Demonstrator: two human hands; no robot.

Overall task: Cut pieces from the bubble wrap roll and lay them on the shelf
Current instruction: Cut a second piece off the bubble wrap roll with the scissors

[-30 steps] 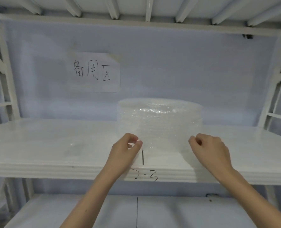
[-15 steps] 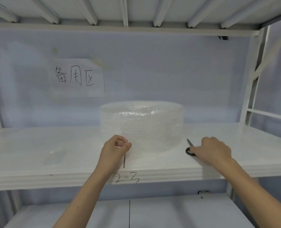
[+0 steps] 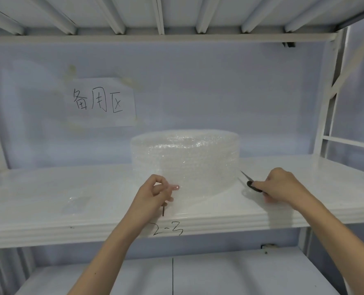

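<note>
A clear bubble wrap roll (image 3: pixel 187 158) stands on end in the middle of the white shelf (image 3: pixel 49 188). My left hand (image 3: pixel 153 193) pinches the loose end of the wrap at the roll's front left. Black-handled scissors (image 3: pixel 250 183) lie on the shelf just right of the roll, blade pointing away from me. My right hand (image 3: pixel 281 186) is closed over their handles. A small cut piece of bubble wrap (image 3: pixel 74 204) lies flat on the shelf to the left.
A paper sign (image 3: pixel 100 102) with handwritten characters is taped to the back wall. "2-3" (image 3: pixel 168 229) is written on the shelf's front edge. White shelf uprights (image 3: pixel 330 103) stand at the right, another shelf board (image 3: pixel 176 273) lies below.
My right hand left the roll's right side, moved right and closed on the scissors. The left hand kept its pinch on the wrap. The camera view shifted a little to the right.
</note>
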